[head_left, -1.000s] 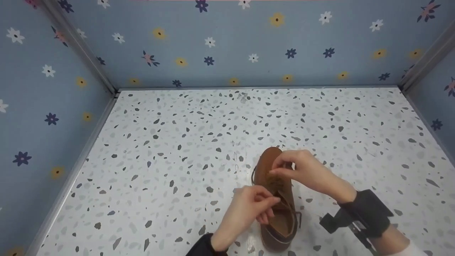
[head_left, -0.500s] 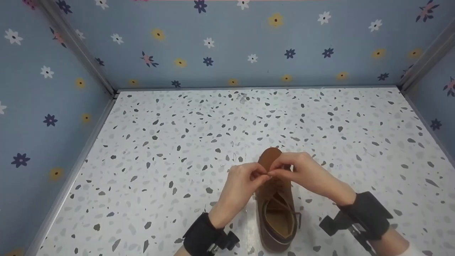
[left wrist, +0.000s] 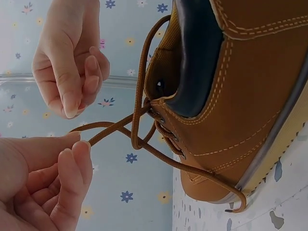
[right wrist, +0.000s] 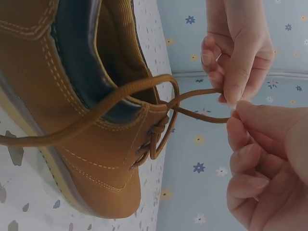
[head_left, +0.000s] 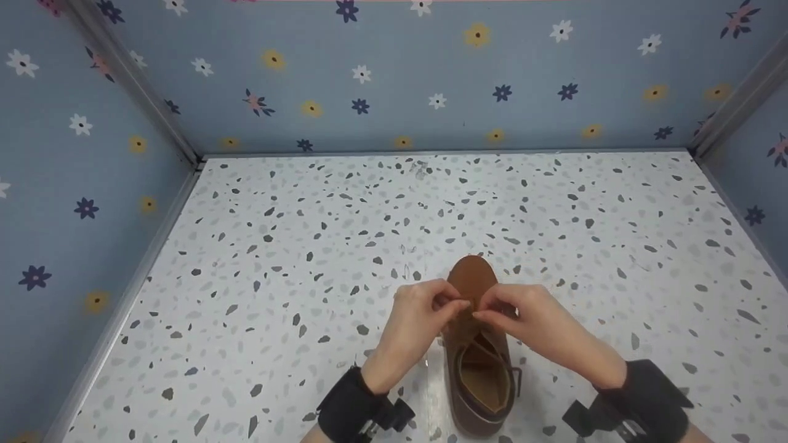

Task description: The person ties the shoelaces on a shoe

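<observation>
A brown leather lace-up shoe point(head_left: 471, 277) with a dark padded collar point(right wrist: 77, 43) rests on the speckled surface, toe pointing away from me. In the head view my left hand point(head_left: 418, 317) is over its left side, and my right hand point(head_left: 542, 323) is over its right. The left thumb and forefinger pinch the brown shoelace point(left wrist: 113, 127), lifted from the top of the lacing. Right beside them, the right thumb and forefinger close on the shoelace where a second strand point(right wrist: 204, 117) runs to their tips. The fingertips of both hands nearly meet.
One free lace end point(left wrist: 231, 192) hangs down the shoe's side to the speckled surface point(head_left: 308, 246). Blue flowered panels point(head_left: 394, 74) stand at the back and both sides. Each wrist wears a black strap point(head_left: 354, 403) with a small camera.
My left hand has moved forward from over the shoe's opening to beside the right fingertips and pinches the lace. The right hand has since shifted slightly back and right.
</observation>
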`<action>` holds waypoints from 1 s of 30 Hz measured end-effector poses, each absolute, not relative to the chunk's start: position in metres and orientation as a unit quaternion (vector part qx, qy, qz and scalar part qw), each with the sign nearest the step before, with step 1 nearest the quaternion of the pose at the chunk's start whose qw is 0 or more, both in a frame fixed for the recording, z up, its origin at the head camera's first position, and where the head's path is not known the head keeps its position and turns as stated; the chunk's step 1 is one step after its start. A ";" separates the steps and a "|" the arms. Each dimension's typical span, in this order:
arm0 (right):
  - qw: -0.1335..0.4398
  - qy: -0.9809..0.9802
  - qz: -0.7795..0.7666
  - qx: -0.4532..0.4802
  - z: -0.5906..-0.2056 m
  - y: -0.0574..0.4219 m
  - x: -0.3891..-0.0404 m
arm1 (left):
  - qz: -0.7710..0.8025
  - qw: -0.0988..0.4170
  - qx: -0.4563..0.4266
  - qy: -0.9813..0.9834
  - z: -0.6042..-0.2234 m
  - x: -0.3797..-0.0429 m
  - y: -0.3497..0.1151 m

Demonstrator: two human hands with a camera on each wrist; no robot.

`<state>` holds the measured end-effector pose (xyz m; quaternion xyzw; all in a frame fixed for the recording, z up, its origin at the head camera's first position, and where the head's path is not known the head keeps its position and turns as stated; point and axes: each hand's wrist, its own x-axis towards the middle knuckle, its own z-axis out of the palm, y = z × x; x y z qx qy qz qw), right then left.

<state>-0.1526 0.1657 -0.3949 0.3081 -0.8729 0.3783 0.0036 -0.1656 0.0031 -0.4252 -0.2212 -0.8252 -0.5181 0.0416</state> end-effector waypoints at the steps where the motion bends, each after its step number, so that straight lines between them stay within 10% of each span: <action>1: 0.000 -0.877 0.371 0.306 -0.398 0.166 -0.152 | -0.518 0.042 -0.222 -0.825 -0.425 -0.166 0.003; 30: -0.061 -0.933 0.247 0.253 -0.429 0.169 -0.136 | -0.505 0.053 -0.220 -0.833 -0.427 -0.165 0.002</action>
